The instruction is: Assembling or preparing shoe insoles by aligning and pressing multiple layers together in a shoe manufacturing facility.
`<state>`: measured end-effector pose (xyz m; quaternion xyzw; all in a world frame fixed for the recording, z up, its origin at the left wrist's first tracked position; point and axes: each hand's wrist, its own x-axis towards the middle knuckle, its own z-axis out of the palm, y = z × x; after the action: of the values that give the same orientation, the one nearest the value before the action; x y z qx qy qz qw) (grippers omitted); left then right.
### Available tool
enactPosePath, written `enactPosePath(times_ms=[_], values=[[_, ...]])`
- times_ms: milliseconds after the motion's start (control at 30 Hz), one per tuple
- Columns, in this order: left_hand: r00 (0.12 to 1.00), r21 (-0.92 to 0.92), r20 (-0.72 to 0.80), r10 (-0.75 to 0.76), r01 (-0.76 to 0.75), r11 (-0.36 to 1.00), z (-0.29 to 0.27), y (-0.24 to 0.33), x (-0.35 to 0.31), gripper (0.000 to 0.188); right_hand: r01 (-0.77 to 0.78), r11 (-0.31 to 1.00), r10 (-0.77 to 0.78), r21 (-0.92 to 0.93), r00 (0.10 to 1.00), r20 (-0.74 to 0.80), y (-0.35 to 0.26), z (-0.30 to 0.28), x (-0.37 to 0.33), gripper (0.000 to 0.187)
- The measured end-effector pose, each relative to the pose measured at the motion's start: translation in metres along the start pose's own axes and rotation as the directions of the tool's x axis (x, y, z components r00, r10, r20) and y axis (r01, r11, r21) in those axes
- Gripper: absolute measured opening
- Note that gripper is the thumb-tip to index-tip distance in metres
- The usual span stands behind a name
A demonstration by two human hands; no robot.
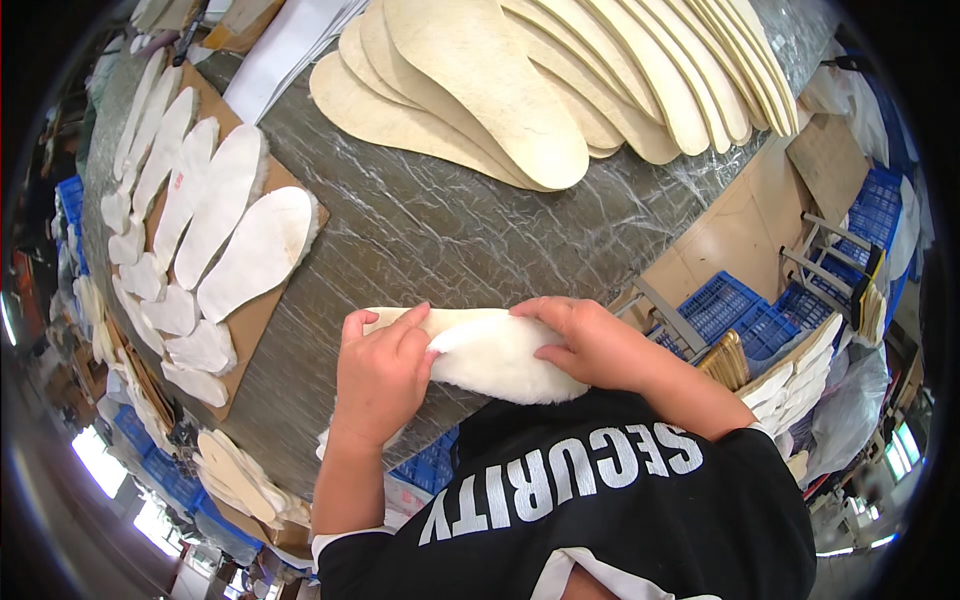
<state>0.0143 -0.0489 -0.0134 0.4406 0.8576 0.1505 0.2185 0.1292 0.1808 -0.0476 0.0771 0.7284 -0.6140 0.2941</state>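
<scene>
At the near edge of the table, both my hands grip a white fleecy insole piece (505, 365), its fluffy side hanging toward me. A cream insole (445, 318) lies along its far edge, against the piece. My left hand (385, 370) pinches the left end, with thumb and fingers closed over both layers. At the other end, my right hand (585, 340) has its fingers on the far edge and its thumb pressing on the fleece. The undersides of both layers are hidden.
Fanned cream insoles (490, 90) lie across the far side of the dark, film-covered table (390, 230). To the left, several white fleece pieces (250, 250) rest on brown cardboard (262, 355). White sheets (285, 60) lie at the back left. Blue crates (720, 305) stand on the floor at right.
</scene>
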Motion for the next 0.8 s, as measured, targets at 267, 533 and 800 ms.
enactPosePath(times_ms=[267,533,800], values=[[0.991,0.002,-0.132,-0.035,0.036,0.999,0.012,0.007,-0.003,0.015,0.14,0.803,-0.386,-0.58,0.863,-0.325,-0.009,0.014,0.017,0.049],[0.99,-0.141,-0.123,-0.062,0.045,0.989,0.016,0.004,-0.003,0.019,0.354,0.583,-0.7,-0.732,0.675,-0.231,0.006,0.013,0.037,0.014],[0.984,-0.274,-0.081,-0.161,0.134,0.952,0.015,0.006,0.004,0.013,0.153,0.539,-0.591,-0.828,0.769,-0.243,0.003,0.014,0.043,0.02]])
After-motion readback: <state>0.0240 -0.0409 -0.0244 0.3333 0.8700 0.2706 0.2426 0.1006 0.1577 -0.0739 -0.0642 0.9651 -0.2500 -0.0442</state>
